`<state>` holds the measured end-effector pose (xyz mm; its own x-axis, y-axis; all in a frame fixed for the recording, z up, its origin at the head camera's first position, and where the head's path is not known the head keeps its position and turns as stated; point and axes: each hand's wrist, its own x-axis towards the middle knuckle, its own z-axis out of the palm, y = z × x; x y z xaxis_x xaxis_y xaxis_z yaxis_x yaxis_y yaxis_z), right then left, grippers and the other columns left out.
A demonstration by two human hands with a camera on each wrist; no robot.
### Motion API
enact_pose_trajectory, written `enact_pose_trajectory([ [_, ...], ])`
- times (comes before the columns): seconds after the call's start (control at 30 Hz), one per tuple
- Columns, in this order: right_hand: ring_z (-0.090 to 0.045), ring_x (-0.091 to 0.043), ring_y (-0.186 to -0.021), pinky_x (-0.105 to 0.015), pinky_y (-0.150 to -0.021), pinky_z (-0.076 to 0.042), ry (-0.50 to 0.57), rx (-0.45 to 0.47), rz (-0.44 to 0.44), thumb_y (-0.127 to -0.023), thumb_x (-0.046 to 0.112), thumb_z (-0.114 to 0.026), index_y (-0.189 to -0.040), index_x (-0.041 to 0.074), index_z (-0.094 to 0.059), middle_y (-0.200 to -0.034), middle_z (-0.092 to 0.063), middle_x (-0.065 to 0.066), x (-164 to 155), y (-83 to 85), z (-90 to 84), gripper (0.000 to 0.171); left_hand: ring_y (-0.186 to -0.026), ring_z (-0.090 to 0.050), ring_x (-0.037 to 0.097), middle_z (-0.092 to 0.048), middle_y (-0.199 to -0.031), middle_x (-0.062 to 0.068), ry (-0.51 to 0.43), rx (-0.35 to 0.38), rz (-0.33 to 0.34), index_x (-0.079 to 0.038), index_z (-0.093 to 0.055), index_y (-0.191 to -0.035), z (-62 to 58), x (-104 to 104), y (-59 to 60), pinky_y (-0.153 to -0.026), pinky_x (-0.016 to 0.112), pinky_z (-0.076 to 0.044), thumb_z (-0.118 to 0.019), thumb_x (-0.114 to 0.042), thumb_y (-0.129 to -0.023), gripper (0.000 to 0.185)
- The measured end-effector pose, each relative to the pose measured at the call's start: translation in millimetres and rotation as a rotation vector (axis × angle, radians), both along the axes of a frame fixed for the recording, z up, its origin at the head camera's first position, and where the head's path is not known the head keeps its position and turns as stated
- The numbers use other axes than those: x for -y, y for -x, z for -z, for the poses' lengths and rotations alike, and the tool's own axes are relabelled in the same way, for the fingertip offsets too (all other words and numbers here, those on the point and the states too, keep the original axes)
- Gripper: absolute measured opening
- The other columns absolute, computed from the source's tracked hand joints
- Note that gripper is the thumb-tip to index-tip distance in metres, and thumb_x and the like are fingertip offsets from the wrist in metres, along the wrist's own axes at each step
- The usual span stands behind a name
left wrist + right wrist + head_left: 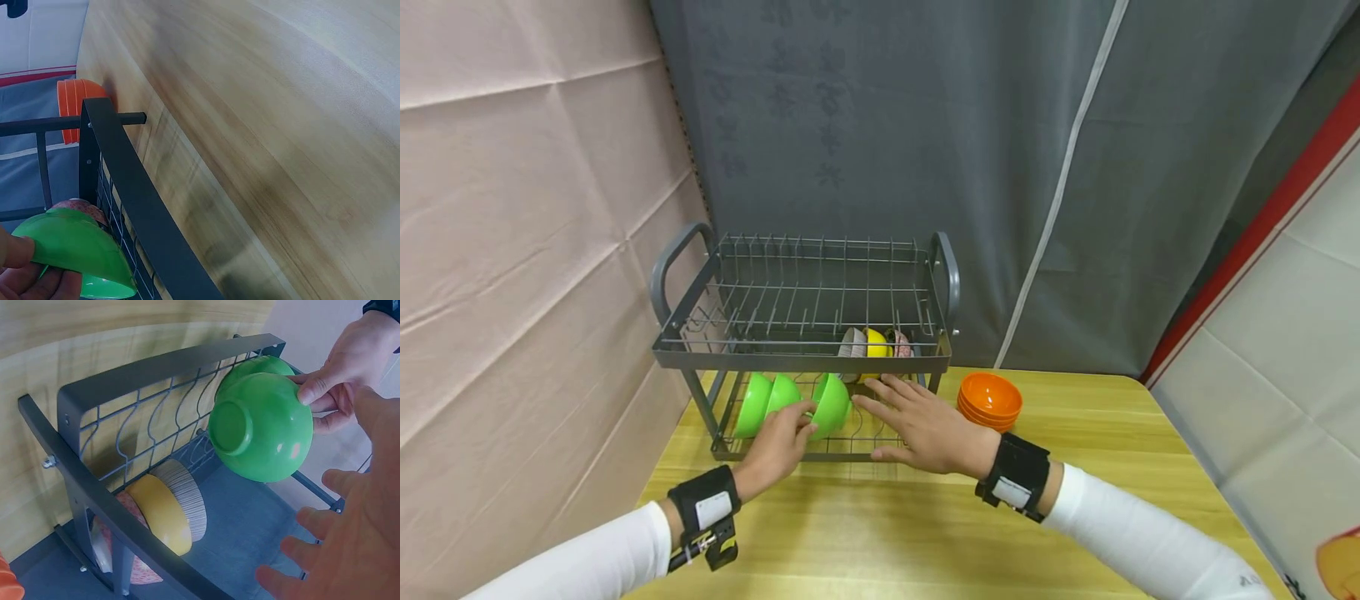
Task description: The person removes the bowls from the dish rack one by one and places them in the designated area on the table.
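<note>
My left hand (781, 443) pinches the rim of a green bowl (831, 406), which stands tilted on its side in the lower tier of the dish rack (805, 364). In the right wrist view its round base faces the camera, and my thumb and fingers hold its edge. Left of it, two more green bowls (754, 407) lean on their sides in the same tier. My right hand (928, 429) is held out beside the bowl with fingers spread, holding nothing. Whether its fingertips touch the rack cannot be seen.
In the lower tier's right part stand a grey striped bowl (181, 495), a yellow bowl (161, 509) and a pink patterned bowl (134, 550). A stack of orange bowls (990, 402) sits on the wooden table (1097, 467) right of the rack. A grey curtain (865, 125) hangs behind.
</note>
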<state>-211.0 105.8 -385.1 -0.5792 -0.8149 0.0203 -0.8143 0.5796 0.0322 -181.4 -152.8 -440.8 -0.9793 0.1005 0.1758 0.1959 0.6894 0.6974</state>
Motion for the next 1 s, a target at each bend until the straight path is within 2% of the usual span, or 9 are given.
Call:
enact_pose_trajectory([
  [0.2, -0.026, -0.037, -0.155, -0.057, -0.123, -0.030, 0.022, 0.010, -0.011, -0.100, 0.060, -0.049, -0.163, 0.023, -0.023, -0.169, -0.024, -0.012, 3.9, 2.1, -2.2, 0.077, -0.075, -0.069, 0.013, -0.077, -0.099, 0.017, 0.039, -0.012, -0.001, 0.003, -0.064, -0.126, -1.7, -1.8, -3.7, -0.069, 0.034, -0.061, -0.066, -0.002, -0.094, 0.032],
  [0.3, -0.027, -0.038, -0.155, -0.056, -0.124, -0.031, 0.020, 0.000, -0.022, -0.100, 0.060, -0.048, -0.162, 0.022, -0.025, -0.169, -0.025, -0.012, 5.1, 2.0, -3.0, 0.076, -0.073, -0.068, 0.011, -0.077, -0.099, 0.016, 0.055, -0.010, 0.005, 0.003, -0.065, -0.126, -3.0, -2.5, -5.5, -0.067, 0.032, -0.060, -0.066, -0.002, -0.095, 0.032],
  [0.63, -0.028, -0.035, -0.155, -0.054, -0.125, -0.029, -0.001, -0.016, -0.040, -0.101, 0.062, -0.045, -0.163, 0.021, -0.021, -0.170, -0.020, -0.010, 13.2, 4.7, -4.5, 0.078, -0.086, -0.075, 0.027, -0.076, -0.104, 0.019, 0.104, -0.031, 0.029, 0.004, -0.066, -0.124, -4.5, -2.7, -8.9, -0.073, 0.037, -0.063, -0.066, -0.002, -0.095, 0.030],
  [0.77, -0.031, -0.033, -0.153, -0.055, -0.124, -0.031, 0.001, -0.018, -0.043, -0.101, 0.061, -0.047, -0.163, 0.021, -0.023, -0.170, -0.022, -0.009, 17.3, 7.1, -5.4, 0.078, -0.078, -0.072, 0.018, -0.077, -0.102, 0.017, 0.126, -0.043, 0.035, 0.004, -0.067, -0.123, -4.3, -2.6, -8.9, -0.069, 0.032, -0.062, -0.067, -0.002, -0.094, 0.029],
  [0.9, -0.032, -0.033, -0.152, -0.056, -0.123, -0.032, -0.002, -0.012, -0.040, -0.101, 0.061, -0.047, -0.163, 0.023, -0.022, -0.170, -0.023, -0.009, 20.7, 8.9, -5.8, 0.077, -0.065, -0.061, 0.006, -0.077, -0.098, 0.014, 0.159, -0.056, 0.045, 0.002, -0.069, -0.122, -3.7, -2.0, -8.9, -0.063, 0.024, -0.056, -0.067, -0.003, -0.094, 0.029],
  [1.0, -0.032, -0.033, -0.153, -0.056, -0.123, -0.033, -0.014, -0.012, -0.032, -0.101, 0.062, -0.046, -0.163, 0.024, -0.021, -0.170, -0.022, -0.008, 22.7, 9.6, -5.6, 0.077, -0.061, -0.054, 0.003, -0.077, -0.097, 0.012, 0.185, -0.073, 0.056, 0.001, -0.070, -0.121, -2.9, -1.5, -8.9, -0.059, 0.021, -0.050, -0.067, -0.003, -0.094, 0.027],
])
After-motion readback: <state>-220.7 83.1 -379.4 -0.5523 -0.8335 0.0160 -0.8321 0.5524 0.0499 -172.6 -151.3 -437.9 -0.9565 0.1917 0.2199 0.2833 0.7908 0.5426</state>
